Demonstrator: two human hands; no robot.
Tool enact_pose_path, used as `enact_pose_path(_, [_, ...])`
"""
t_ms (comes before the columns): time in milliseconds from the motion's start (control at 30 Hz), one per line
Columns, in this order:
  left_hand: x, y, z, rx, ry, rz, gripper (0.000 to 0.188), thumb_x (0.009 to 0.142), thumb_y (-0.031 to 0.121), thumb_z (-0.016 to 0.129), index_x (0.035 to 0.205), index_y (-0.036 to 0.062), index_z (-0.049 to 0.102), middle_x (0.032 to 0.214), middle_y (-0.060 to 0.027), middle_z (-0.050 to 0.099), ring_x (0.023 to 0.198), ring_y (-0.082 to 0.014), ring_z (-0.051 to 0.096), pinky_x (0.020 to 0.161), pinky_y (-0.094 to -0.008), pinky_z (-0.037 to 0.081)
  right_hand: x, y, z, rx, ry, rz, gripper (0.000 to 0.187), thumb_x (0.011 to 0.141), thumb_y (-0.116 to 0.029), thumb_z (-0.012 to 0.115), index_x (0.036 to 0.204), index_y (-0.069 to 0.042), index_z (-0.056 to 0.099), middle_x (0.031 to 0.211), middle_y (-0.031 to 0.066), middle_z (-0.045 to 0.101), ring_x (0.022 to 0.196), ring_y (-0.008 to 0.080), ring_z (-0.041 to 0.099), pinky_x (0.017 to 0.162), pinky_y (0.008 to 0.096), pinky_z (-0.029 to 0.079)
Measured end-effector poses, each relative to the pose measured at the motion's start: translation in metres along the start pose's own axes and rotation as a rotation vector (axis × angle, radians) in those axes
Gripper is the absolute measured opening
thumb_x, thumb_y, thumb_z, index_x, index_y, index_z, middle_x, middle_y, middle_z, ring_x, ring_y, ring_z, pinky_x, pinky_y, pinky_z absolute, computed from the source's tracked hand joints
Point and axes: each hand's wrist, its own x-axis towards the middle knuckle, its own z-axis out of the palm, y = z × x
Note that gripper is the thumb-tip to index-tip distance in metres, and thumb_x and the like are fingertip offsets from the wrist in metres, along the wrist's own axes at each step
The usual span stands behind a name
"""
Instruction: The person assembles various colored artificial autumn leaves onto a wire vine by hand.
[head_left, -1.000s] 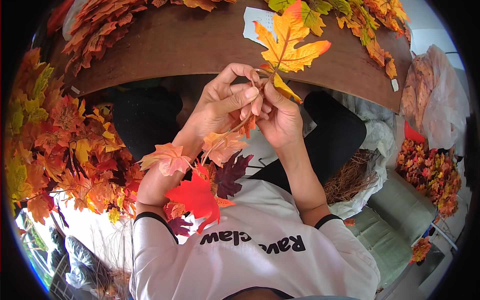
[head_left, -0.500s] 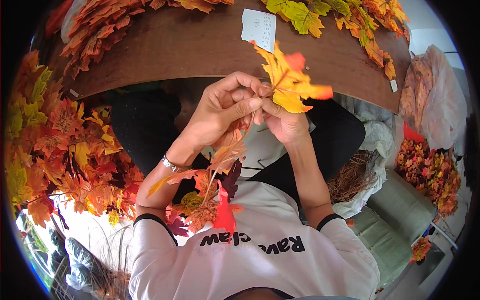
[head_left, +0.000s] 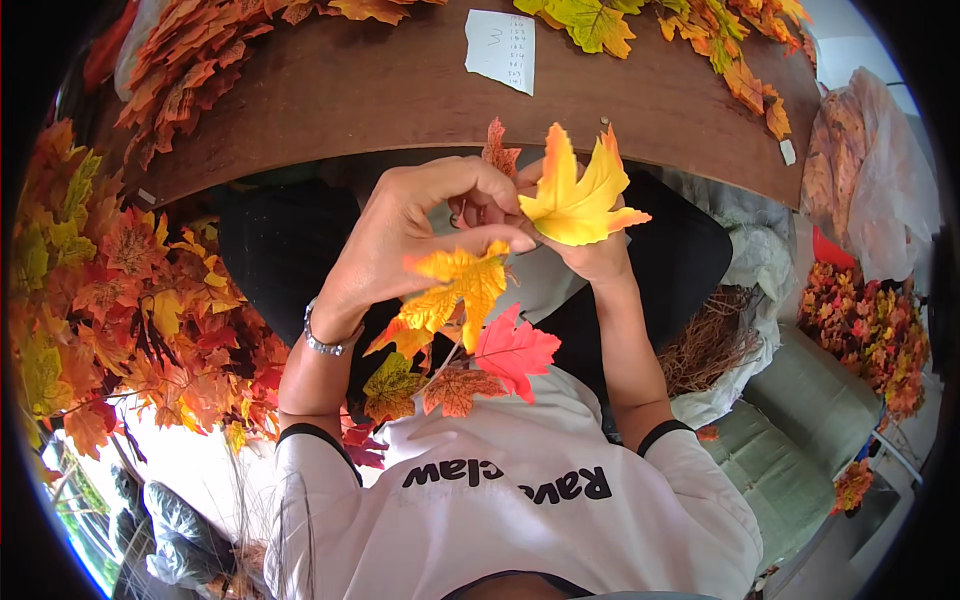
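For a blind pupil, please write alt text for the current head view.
A person's left hand and right hand meet at a sprig of yellow, orange and red leaves. Beyond lies a brown table bearing white paper; more leaves crowd the left side.

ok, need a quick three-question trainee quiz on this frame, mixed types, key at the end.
1. Multiple choice: what lies on the brown table between the orange leaf pile and the yellow-green leaves?
a) scissors
b) a torn white paper
c) a cup

2. True or false: a silver-coloured metal band circles the left wrist.

3. Fill in: the artificial maple leaf in front of the right hand is mainly ____.

Key: 1 b; 2 true; 3 yellow.
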Motion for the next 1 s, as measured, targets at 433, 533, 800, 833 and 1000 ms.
enact_pose_path(433, [-0.001, -0.015, -0.006, -0.6, -0.01, 0.025, 0.022, 0.08, 0.001, 0.055, 0.102, -0.0016, 0.053, 0.089, -0.0045, 0.061, 0.086, -0.0102, 0.057, 0.077, -0.0222, 0.045, -0.002, 0.011, 0.007, 0.735, -0.015, 0.139, 0.04, 0.068, 0.003, 0.067, 0.105, -0.001, 0.052, 0.092, 0.0082, 0.06, 0.081, 0.0159, 0.058, 0.073, 0.0295, 0.047])
enact_pose_path(533, [0.005, -0.011, -0.003, -0.479, 0.124, 0.048, 0.023, 0.078, -0.004, 0.051, 0.102, -0.0011, 0.052, 0.099, -0.006, 0.057, 0.09, -0.0106, 0.055, 0.08, -0.0231, 0.044, -0.012, 0.009, 0.011, 0.734, 0.126, 0.157, 0.031, 0.07, 0.002, 0.066, 0.099, 0.0, 0.055, 0.088, 0.0085, 0.061, 0.084, 0.0162, 0.059, 0.074, 0.0288, 0.047])
enact_pose_path(800, [0.002, -0.031, 0.001, -0.845, -0.068, -0.021, 0.027, 0.08, 0.005, 0.054, 0.107, 0.0006, 0.048, 0.083, -0.0053, 0.059, 0.068, -0.0062, 0.052, 0.061, -0.0187, 0.041, -0.033, 0.039, 0.034, 1.313, -0.05, 0.502, 0.037, 0.075, -0.005, 0.062, 0.109, -0.003, 0.049, 0.093, 0.0049, 0.058, 0.078, 0.0114, 0.056, 0.068, 0.0231, 0.045])
enact_pose_path(833, [0.001, -0.033, 0.004, -0.845, 0.001, -0.02, 0.027, 0.081, 0.005, 0.055, 0.107, 0.0012, 0.048, 0.079, -0.0057, 0.059, 0.063, -0.0052, 0.05, 0.057, -0.0178, 0.039, -0.034, 0.031, 0.041, 1.371, -0.127, 0.535, 0.036, 0.076, -0.012, 0.061, 0.109, -0.004, 0.049, 0.094, 0.0042, 0.057, 0.078, 0.01, 0.055, 0.066, 0.0208, 0.044])
enact_pose_path(1000, [0.001, -0.024, 0.018, -0.689, 0.117, -0.067, 0.026, 0.082, 0.003, 0.056, 0.106, 0.0017, 0.048, 0.072, -0.0095, 0.062, 0.05, -0.0047, 0.047, 0.046, -0.0166, 0.037, -0.052, 0.029, 0.053, 1.527, -0.162, 0.525, 0.034, 0.079, -0.021, 0.06, 0.106, -0.003, 0.05, 0.094, 0.0021, 0.054, 0.077, 0.0094, 0.052, 0.066, 0.0207, 0.042])
